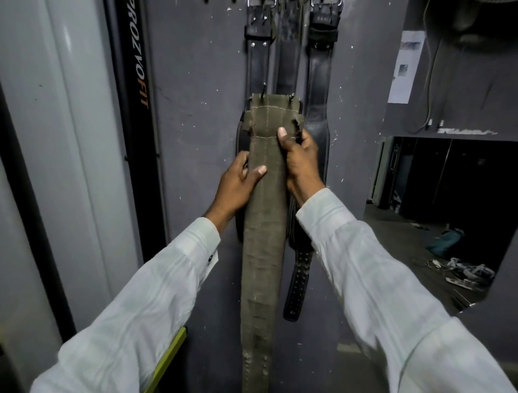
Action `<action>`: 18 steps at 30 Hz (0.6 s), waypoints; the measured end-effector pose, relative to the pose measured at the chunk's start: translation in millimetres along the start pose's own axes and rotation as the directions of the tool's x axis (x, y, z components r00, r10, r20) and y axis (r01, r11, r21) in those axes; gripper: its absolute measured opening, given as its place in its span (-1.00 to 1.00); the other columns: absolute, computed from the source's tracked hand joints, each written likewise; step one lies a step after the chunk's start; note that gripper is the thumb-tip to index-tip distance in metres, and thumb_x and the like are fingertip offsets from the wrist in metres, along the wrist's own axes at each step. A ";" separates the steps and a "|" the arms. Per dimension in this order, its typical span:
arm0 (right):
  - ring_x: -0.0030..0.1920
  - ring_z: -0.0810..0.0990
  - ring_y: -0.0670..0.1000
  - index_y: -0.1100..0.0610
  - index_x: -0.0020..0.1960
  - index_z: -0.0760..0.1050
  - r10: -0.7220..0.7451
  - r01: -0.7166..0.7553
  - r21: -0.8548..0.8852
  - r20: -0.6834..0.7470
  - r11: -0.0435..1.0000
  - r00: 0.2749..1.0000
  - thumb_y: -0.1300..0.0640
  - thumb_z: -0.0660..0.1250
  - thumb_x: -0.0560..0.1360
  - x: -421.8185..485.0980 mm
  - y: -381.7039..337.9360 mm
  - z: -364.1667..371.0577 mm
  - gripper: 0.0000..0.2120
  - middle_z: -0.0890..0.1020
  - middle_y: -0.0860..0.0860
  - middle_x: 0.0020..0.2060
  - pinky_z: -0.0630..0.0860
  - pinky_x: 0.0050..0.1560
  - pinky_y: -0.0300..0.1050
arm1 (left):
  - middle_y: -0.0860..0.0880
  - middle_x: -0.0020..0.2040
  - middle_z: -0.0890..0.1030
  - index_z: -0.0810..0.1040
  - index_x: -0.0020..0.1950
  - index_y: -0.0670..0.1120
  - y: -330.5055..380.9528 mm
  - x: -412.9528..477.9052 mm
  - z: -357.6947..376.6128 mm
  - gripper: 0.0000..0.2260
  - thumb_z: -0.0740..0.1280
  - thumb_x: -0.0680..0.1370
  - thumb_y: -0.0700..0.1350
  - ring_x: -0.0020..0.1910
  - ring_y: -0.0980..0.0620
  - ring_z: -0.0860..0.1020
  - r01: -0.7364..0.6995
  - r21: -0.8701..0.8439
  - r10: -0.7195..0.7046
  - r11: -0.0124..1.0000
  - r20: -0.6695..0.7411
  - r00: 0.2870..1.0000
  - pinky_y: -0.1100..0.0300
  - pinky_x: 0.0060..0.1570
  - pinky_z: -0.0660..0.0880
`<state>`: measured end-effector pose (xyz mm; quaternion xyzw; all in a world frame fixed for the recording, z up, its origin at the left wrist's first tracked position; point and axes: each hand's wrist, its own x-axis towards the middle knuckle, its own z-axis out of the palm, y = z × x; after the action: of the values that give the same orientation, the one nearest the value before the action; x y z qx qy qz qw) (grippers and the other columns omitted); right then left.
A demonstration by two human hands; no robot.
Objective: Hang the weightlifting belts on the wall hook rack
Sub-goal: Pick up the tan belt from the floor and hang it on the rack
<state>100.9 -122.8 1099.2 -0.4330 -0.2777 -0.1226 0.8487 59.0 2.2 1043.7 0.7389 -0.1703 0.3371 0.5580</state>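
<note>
White sleeves fill the bottom corners, left sleeve (134, 308) and right sleeve (378, 280), both arms reaching up and in toward the middle.

Between them we hold an olive canvas weightlifting belt (260, 252), vertical. Its tail runs off the bottom edge of frame and its top end, with two buckle prongs (263, 94) sticking up, sits level with the mid-length of the hung belts.

Left hand (238, 185): wrapped round the belt's left edge, thumb flat across the front, fingers behind and hidden.

Right hand (300, 157): higher up on the right edge, thumb on the stitched front, fingers curled round the edge just below a torn notch (295, 126).

Three black leather belts (321, 84) hang side by side flat on the grey wall (196, 84) behind the olive one, with metal buckles (326, 2) at the top edge of frame. The olive belt overlaps their lower halves. One perforated black tail (297, 286) hangs just right of it, close by our right wrist.

Room: on the left, bare wall runs to a black upright printed PROZYOFIT (134, 70), with a white column (70, 112) beyond it. On the right, a narrow strip of wall, then a dark opening or mirror (448, 210), we cannot tell which, showing shoes (468, 273) and a teal bag (445, 241). A paper sheet (406, 67) is stuck above it. A yellow-green edge (171, 356) pokes out under the left sleeve.
</note>
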 end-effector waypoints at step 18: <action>0.16 0.64 0.28 0.25 0.28 0.48 -0.024 0.021 -0.049 -0.067 0.999 0.997 0.30 0.39 0.53 14.2 -27.9 -3.2 -0.67 0.62 0.30 0.18 0.59 0.16 0.27 | 0.03 0.01 0.71 0.61 0.10 -0.06 -61.7 -46.2 19.8 -0.86 0.36 0.58 -0.08 0.01 0.09 0.68 0.148 0.046 -0.150 0.988 0.046 0.988 0.18 0.01 0.60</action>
<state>101.1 -141.4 1124.5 -0.4458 -0.2507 -0.1532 0.8456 70.9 -2.4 965.1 0.7694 -0.1211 0.2800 0.5613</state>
